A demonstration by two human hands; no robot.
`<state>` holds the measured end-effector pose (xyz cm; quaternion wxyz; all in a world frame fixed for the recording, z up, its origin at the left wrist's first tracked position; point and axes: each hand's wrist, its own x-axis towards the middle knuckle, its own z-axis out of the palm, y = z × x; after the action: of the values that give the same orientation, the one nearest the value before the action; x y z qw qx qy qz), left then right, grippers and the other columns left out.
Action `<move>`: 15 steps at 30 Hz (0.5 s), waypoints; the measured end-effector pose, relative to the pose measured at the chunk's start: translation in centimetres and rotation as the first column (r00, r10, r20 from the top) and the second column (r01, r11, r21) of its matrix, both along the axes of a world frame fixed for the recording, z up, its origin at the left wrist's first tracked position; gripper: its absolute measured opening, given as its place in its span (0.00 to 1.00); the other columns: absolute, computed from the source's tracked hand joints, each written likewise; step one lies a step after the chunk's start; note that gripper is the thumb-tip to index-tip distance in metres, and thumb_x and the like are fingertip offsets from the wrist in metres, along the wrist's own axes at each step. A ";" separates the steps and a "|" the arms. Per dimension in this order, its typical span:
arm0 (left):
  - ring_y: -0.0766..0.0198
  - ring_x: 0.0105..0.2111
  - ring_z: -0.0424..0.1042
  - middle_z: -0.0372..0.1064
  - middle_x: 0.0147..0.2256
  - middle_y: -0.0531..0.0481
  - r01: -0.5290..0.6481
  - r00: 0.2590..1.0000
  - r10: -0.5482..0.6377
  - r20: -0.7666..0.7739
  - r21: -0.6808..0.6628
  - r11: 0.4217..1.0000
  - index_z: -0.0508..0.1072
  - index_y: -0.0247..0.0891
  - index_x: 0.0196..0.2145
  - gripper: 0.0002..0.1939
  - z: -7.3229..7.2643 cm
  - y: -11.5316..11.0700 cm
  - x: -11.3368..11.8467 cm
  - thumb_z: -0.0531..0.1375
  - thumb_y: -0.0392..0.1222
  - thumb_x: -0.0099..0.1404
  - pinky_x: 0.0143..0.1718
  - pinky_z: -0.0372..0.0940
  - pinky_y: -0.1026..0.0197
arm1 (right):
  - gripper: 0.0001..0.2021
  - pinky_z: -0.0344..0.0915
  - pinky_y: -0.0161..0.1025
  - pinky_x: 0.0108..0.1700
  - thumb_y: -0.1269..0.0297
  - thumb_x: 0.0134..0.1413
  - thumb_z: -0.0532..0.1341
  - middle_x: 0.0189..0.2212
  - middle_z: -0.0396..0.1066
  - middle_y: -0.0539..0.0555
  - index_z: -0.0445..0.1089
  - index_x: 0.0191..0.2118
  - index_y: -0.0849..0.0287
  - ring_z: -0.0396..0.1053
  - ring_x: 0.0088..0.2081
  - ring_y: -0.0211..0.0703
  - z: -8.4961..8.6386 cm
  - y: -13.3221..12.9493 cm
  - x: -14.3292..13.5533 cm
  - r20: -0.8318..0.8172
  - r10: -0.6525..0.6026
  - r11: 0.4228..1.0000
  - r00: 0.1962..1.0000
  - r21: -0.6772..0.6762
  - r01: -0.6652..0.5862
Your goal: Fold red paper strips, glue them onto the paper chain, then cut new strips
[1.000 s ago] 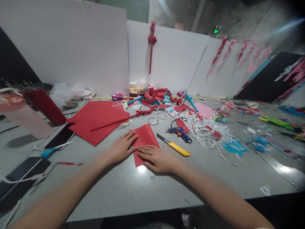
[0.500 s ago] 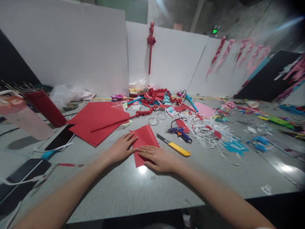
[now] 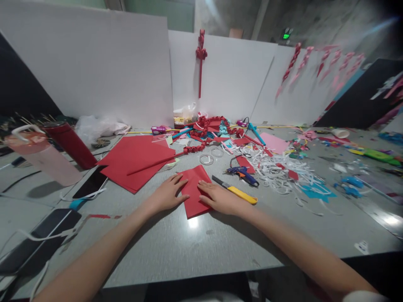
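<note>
A folded red paper (image 3: 194, 191) lies flat on the grey table (image 3: 176, 251) in front of me. My left hand (image 3: 168, 193) rests on its left edge, fingers spread. On its right side lies my right hand (image 3: 220, 198), palm down with fingers apart. A yellow cutter (image 3: 242, 194) with a dark blade end is just beyond my right hand. Behind it sits a blue glue gun (image 3: 244, 175). Large red sheets (image 3: 135, 161) are stacked at the left, with a thin red paper stick (image 3: 151, 165) across them.
White paper strips (image 3: 277, 172) and a blue paper piece (image 3: 317, 191) are at the right. A pink bottle (image 3: 47, 157), a red flask (image 3: 71, 144) and a phone (image 3: 40, 235) stand or lie at the left. White panels (image 3: 220, 75) rise behind.
My right hand has slid to the paper's right edge, away from my left hand. The paper now lies flatter, its fold pressed down. The view has shifted slightly.
</note>
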<state>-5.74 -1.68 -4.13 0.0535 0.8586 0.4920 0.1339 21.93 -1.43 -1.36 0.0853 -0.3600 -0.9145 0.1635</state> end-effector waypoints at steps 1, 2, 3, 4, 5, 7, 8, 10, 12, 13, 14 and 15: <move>0.44 0.71 0.54 0.55 0.71 0.36 0.002 1.000 -0.002 0.005 0.004 1.000 0.65 0.38 0.69 0.37 0.0 0.0 0.0 0.56 0.63 0.72 0.70 0.53 0.44 | 0.32 0.52 0.52 0.72 0.48 0.74 0.51 0.72 0.55 0.66 0.57 0.73 0.65 0.54 0.73 0.56 0.2 0.3 -0.2 0.022 -0.014 1.000 1.000 0.003 0.014; 0.43 0.71 0.54 0.55 0.71 0.36 0.004 1.000 -0.004 0.007 0.007 1.000 0.65 0.38 0.69 0.37 0.1 0.0 0.0 0.57 0.63 0.72 0.69 0.54 0.44 | 0.33 0.52 0.53 0.72 0.48 0.73 0.52 0.71 0.55 0.68 0.58 0.72 0.66 0.54 0.72 0.58 0.4 0.7 -0.3 0.050 -0.027 1.000 0.998 0.010 0.027; 0.43 0.70 0.55 0.56 0.70 0.35 0.004 1.000 -0.004 0.007 0.010 1.000 0.65 0.38 0.69 0.37 0.1 0.0 0.0 0.57 0.63 0.71 0.69 0.54 0.43 | 0.33 0.53 0.53 0.71 0.48 0.73 0.52 0.71 0.56 0.70 0.58 0.72 0.68 0.54 0.72 0.59 0.5 1.2 -0.6 0.080 -0.036 0.999 0.996 0.021 0.035; 0.43 0.70 0.55 0.56 0.70 0.35 0.006 1.000 -0.006 0.007 0.013 1.000 0.65 0.38 0.69 0.37 0.1 0.0 -0.1 0.57 0.63 0.71 0.69 0.54 0.43 | 0.33 0.52 0.53 0.71 0.49 0.73 0.53 0.71 0.56 0.71 0.58 0.71 0.69 0.54 0.72 0.59 0.5 1.7 -0.8 0.108 -0.041 0.999 0.993 0.036 0.037; 0.42 0.70 0.56 0.56 0.70 0.35 0.009 1.000 -0.009 0.009 0.016 1.000 0.66 0.38 0.69 0.37 0.1 0.0 -0.1 0.57 0.63 0.71 0.69 0.54 0.43 | 0.33 0.52 0.53 0.71 0.49 0.73 0.53 0.70 0.57 0.72 0.59 0.71 0.69 0.55 0.72 0.59 0.5 2.1 -1.1 0.135 -0.044 0.998 0.990 0.054 0.037; 0.43 0.70 0.56 0.57 0.70 0.36 0.022 1.000 -0.022 0.019 0.020 1.000 0.66 0.39 0.68 0.37 0.2 0.1 -0.2 0.58 0.63 0.71 0.69 0.54 0.43 | 0.31 0.52 0.52 0.71 0.50 0.73 0.53 0.69 0.59 0.73 0.61 0.69 0.70 0.56 0.71 0.60 0.5 3.1 -1.7 0.166 -0.053 0.994 0.985 0.100 0.037; 0.44 0.70 0.56 0.57 0.70 0.36 0.027 0.999 -0.028 0.025 0.022 0.999 0.66 0.39 0.68 0.37 0.1 0.1 -0.2 0.58 0.64 0.71 0.69 0.54 0.44 | 0.30 0.53 0.51 0.70 0.50 0.73 0.53 0.68 0.61 0.74 0.63 0.67 0.71 0.58 0.70 0.60 0.4 3.6 -2.0 0.175 -0.057 0.992 0.983 0.121 0.036; 0.44 0.70 0.56 0.57 0.70 0.37 0.030 0.999 -0.030 0.031 0.024 0.999 0.66 0.39 0.68 0.36 0.1 0.1 -0.3 0.58 0.64 0.71 0.69 0.54 0.44 | 0.27 0.54 0.50 0.69 0.53 0.73 0.53 0.66 0.64 0.74 0.65 0.64 0.71 0.61 0.68 0.59 0.0 4.5 -2.5 0.186 -0.069 0.987 0.980 0.152 0.040; 0.43 0.70 0.56 0.57 0.70 0.36 0.022 0.999 -0.023 0.026 0.022 1.000 0.66 0.39 0.68 0.37 0.1 0.1 -0.3 0.58 0.64 0.71 0.69 0.54 0.44 | 0.26 0.54 0.50 0.68 0.54 0.74 0.52 0.65 0.65 0.75 0.66 0.63 0.71 0.62 0.68 0.59 -0.5 5.3 -3.0 0.195 -0.097 0.983 0.976 0.171 0.063; 0.43 0.70 0.56 0.57 0.70 0.36 0.019 1.000 -0.019 0.022 0.021 1.000 0.66 0.38 0.68 0.37 0.1 0.1 -0.3 0.57 0.64 0.70 0.69 0.55 0.43 | 0.26 0.54 0.50 0.68 0.55 0.74 0.51 0.65 0.64 0.75 0.66 0.64 0.72 0.61 0.68 0.59 -0.7 5.7 -3.2 0.197 -0.120 0.980 0.973 0.181 0.084; 0.43 0.70 0.56 0.57 0.70 0.35 0.017 1.000 -0.017 0.018 0.018 1.000 0.66 0.38 0.68 0.37 0.1 0.1 -0.3 0.57 0.64 0.70 0.69 0.55 0.44 | 0.26 0.53 0.50 0.68 0.54 0.74 0.51 0.66 0.64 0.76 0.65 0.64 0.72 0.60 0.69 0.60 -1.0 6.1 -3.4 0.196 -0.146 0.975 0.970 0.193 0.107; 0.43 0.70 0.56 0.57 0.70 0.35 0.015 1.000 -0.015 0.016 0.014 1.000 0.66 0.38 0.68 0.38 0.0 0.1 -0.3 0.57 0.64 0.71 0.69 0.54 0.44 | 0.27 0.52 0.50 0.68 0.54 0.75 0.51 0.66 0.63 0.76 0.64 0.65 0.73 0.60 0.69 0.60 -1.3 6.4 -3.6 0.193 -0.170 0.970 0.966 0.206 0.130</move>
<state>-6.01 -1.61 -4.08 0.0524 0.8616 0.4840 0.1437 18.32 4.95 -2.64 0.0350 -0.4338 -0.8999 0.0286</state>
